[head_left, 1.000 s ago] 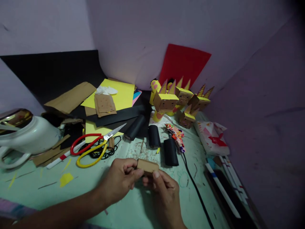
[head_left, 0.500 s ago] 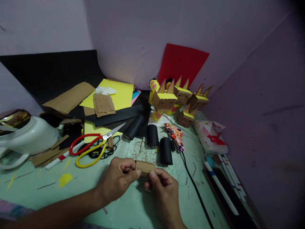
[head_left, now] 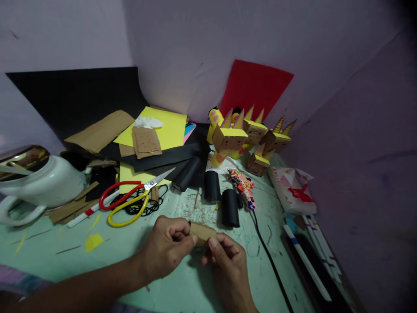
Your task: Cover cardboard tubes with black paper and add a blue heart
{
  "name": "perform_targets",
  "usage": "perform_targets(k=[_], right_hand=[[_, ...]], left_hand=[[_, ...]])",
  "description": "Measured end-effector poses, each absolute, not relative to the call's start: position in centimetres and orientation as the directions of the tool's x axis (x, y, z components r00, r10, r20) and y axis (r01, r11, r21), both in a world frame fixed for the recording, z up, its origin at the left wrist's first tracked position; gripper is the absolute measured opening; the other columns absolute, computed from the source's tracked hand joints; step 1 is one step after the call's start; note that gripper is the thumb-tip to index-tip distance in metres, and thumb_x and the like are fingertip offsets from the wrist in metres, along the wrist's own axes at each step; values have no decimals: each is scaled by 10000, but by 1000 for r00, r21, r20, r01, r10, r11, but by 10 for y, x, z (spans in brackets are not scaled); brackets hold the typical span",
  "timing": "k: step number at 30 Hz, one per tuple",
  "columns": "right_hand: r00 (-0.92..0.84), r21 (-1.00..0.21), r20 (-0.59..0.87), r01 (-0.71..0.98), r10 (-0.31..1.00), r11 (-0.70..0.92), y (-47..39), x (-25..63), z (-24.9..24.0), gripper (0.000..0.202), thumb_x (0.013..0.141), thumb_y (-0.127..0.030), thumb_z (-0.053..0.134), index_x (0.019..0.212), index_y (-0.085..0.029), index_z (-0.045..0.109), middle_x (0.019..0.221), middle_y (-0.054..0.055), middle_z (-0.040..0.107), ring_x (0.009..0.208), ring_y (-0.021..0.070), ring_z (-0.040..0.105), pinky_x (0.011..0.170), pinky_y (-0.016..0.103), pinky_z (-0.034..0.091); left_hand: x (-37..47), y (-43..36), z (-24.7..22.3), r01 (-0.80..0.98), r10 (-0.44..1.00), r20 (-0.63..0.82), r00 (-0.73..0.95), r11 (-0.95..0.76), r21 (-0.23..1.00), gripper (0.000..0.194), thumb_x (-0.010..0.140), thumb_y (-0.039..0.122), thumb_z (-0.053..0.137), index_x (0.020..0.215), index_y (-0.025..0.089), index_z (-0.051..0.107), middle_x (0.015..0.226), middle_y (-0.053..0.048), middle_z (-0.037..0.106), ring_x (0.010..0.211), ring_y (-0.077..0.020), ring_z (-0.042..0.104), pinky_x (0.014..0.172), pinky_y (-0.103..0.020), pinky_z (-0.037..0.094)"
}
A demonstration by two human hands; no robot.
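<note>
Pinches a folded piece of brown cardboard (head_left: 203, 233) at lower centre of the frame, with fingers of both hands clamped on it: by its left end in the left hand (head_left: 167, 250), by its right end in the right hand (head_left: 230, 263), right thumb on the near face. Beneath, the pale green worktop (head_left: 182, 289). Just above the hands, at mid-frame, three black tubes (head_left: 230, 209), the leftmost slanted. Beside these to the right, an object with a floral covering (head_left: 243, 188), joined to a black cord (head_left: 271, 265) running toward the bottom edge. At left of centre, scissors with one red and one yellow handle (head_left: 147, 187), on a tangle of black string (head_left: 162, 201). At far left, a white spouted vessel (head_left: 58, 184). Above centre, horned cardboard boxes with yellow tops (head_left: 230, 142), in front of a red sheet (head_left: 259, 89). At upper left, a black sheet (head_left: 74, 93), near a yellow sheet (head_left: 174, 130). At right, a white-and-red packet (head_left: 293, 191); at lower right, a white marker (head_left: 308, 263) across a dark tray (head_left: 317, 248).
</note>
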State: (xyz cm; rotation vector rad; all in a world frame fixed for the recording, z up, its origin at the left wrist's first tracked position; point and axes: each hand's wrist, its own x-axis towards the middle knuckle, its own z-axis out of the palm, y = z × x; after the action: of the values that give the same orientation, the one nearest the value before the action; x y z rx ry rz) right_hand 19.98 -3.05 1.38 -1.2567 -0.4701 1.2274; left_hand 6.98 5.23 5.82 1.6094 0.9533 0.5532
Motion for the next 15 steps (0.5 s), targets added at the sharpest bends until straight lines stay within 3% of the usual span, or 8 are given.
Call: perform_targets(k=[5,8,15], right_hand=[[399,-941,-288,-286,870,-181,-34,203,6,395,722,-517,709,595,-155,610,427,-16,572,421,98,466,464,220,341],[470,-964,-248,-206,847,-168,-36,205,3,397,741,-519,687,590,-163,600,443,-13,572,451,115,468,486,235,343],[570,-977,-212,-139,794,-161,-35,206,6,414,724,-544,681,567,-172,589,440,-12,569,458,123,472,496,238,357]], left_hand=[[72,52,56,292,803,-156,576,-24,956,289,678,363,486,474,234,326,417,82,255,409,-74,230,388,-229,163],[72,51,55,275,801,-180,571,19,961,267,701,373,517,521,215,397,440,83,285,421,-78,254,395,-225,187],[67,56,51,235,902,-86,422,-17,972,226,713,371,617,779,178,520,639,34,481,548,-114,448,502,-224,367]])
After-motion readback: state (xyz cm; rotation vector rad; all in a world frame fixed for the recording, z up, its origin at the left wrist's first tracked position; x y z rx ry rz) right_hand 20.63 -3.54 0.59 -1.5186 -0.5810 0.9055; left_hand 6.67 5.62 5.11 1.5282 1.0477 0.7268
